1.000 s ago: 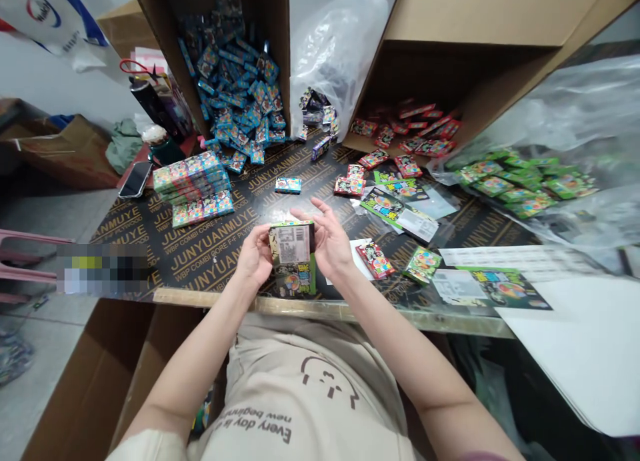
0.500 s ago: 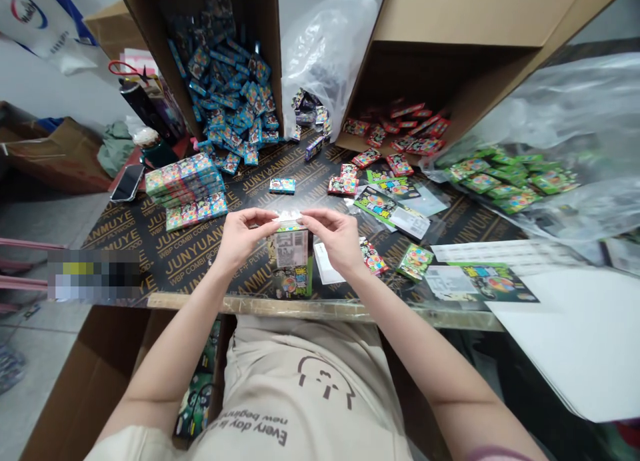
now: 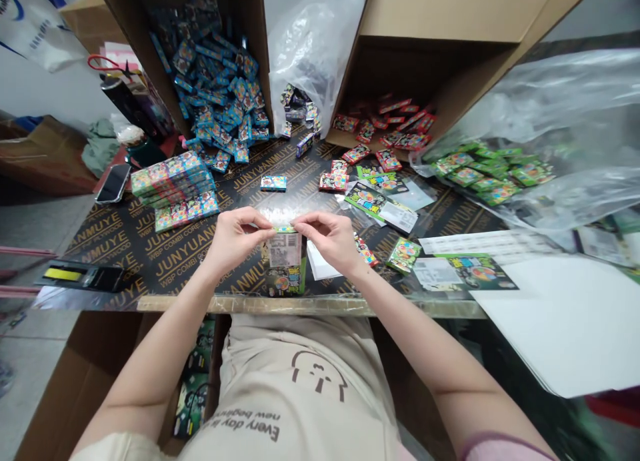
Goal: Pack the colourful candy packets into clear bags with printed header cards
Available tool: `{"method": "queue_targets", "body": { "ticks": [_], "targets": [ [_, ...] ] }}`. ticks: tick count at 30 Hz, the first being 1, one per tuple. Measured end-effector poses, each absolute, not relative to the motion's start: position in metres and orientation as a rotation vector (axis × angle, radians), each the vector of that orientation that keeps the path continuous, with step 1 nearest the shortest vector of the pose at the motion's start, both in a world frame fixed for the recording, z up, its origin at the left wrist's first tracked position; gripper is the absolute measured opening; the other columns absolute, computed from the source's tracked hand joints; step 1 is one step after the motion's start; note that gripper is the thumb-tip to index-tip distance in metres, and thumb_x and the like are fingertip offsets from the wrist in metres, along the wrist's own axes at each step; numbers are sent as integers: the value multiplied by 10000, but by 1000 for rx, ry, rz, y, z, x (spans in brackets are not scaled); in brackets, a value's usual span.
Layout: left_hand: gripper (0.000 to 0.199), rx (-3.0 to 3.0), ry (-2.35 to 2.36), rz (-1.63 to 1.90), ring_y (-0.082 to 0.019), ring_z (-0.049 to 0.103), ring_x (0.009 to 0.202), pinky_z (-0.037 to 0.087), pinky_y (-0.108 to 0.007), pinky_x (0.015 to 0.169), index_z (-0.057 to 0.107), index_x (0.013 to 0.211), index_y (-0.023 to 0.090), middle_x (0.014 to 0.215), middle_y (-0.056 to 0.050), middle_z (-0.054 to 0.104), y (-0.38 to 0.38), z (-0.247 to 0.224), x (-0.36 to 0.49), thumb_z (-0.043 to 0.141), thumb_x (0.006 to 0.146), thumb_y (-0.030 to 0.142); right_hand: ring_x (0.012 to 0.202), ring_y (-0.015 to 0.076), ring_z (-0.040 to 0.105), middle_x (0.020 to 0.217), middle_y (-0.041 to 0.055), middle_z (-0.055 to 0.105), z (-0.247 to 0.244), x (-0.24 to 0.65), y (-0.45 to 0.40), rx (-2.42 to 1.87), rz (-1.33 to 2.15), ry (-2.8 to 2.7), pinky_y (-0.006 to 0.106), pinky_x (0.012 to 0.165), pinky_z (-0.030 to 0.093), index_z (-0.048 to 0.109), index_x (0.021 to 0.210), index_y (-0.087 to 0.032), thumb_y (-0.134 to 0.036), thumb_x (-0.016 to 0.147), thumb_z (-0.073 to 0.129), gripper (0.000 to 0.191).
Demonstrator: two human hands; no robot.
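Observation:
A dark printed box with a green edge (image 3: 286,264) stands upright near the table's front edge, its narrow top toward me. My left hand (image 3: 241,238) pinches the left end of its top edge. At the right end, my right hand (image 3: 327,238) pinches the same edge between thumb and finger. White cards (image 3: 320,261) lie partly under my right hand. Beyond the hands are a small blue box (image 3: 273,183) and small red boxes (image 3: 334,180).
Stacked small boxes (image 3: 173,181) and a phone (image 3: 113,184) are at the left. Behind stand cartons of blue boxes (image 3: 220,101) and red boxes (image 3: 400,124). At the right are a plastic bag of green packs (image 3: 495,171), a green pack (image 3: 404,255) and white sheets (image 3: 560,321).
The white piece between my fingertips at the box top no longer shows; the top edge is now flat and green. The whole view has shifted slightly.

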State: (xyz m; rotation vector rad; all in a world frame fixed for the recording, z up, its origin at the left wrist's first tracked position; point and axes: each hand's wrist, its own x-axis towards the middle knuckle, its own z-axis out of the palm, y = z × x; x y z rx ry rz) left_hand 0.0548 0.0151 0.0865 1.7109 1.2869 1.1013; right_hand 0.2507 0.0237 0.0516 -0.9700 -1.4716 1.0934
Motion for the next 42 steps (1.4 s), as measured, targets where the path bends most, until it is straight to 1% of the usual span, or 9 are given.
{"method": "queue_targets", "body": {
  "ticks": [7,15,22,25,29,31,35,39,42],
  "targets": [
    [141,1545,1346,1003,-130,624,573,492,-237,591,737,669,143,635,-29,711,23,92,55,787,622,267,643,137,635,720,26,711,50,253,22,-1011,1070,-1449,276,636,537,714,752,-172,-367,766,718,196],
    [221,1361,1160,961,-126,601,541,485,-253,578,724,608,146,596,-36,694,37,78,48,847,542,317,640,136,642,722,22,717,52,256,22,-1003,1062,-1490,269,632,538,715,761,-173,-325,779,704,153],
    [130,1910,1129,1082,-138,642,643,489,-240,607,707,640,155,683,-44,702,24,82,56,715,743,236,659,140,662,763,21,730,49,263,19,-986,852,-1644,263,646,537,706,802,-178,-252,832,642,103],
    [137,2180,1069,1149,-126,644,643,489,-230,615,690,647,154,700,-40,699,19,83,58,698,771,210,697,152,679,782,28,738,47,265,16,-925,730,-1725,278,682,539,710,805,-190,-257,859,621,124],
    [70,2393,994,1132,-118,623,690,485,-227,635,724,805,170,756,-36,670,15,77,60,669,821,212,861,176,692,927,55,748,48,273,12,-802,723,-1818,323,807,533,724,867,-208,-337,926,535,236],
    [118,2444,997,1122,-113,599,703,472,-224,630,734,905,196,786,-32,645,14,73,61,628,853,198,970,188,668,1027,61,730,44,282,16,-797,798,-1845,357,886,505,722,951,-221,-391,958,462,311],
    [156,2425,1044,1149,-118,572,692,451,-231,607,740,926,207,764,-27,599,10,70,60,597,864,189,1012,218,600,1091,83,663,17,308,40,-1099,726,-1835,398,912,450,679,1102,-232,-385,919,529,282],
    [171,2402,1106,1132,-128,556,668,446,-251,603,738,896,201,728,-28,578,6,72,59,571,865,187,962,270,541,958,114,637,-21,326,59,-1566,644,-2069,416,851,380,732,938,-195,-243,812,657,154],
    [168,2403,1147,1142,-133,552,666,445,-262,608,730,878,199,720,-26,572,4,71,61,563,867,192,965,273,518,963,113,646,-38,326,59,-1632,681,-2189,405,840,333,743,898,-197,-221,791,683,125]
  ]
}}
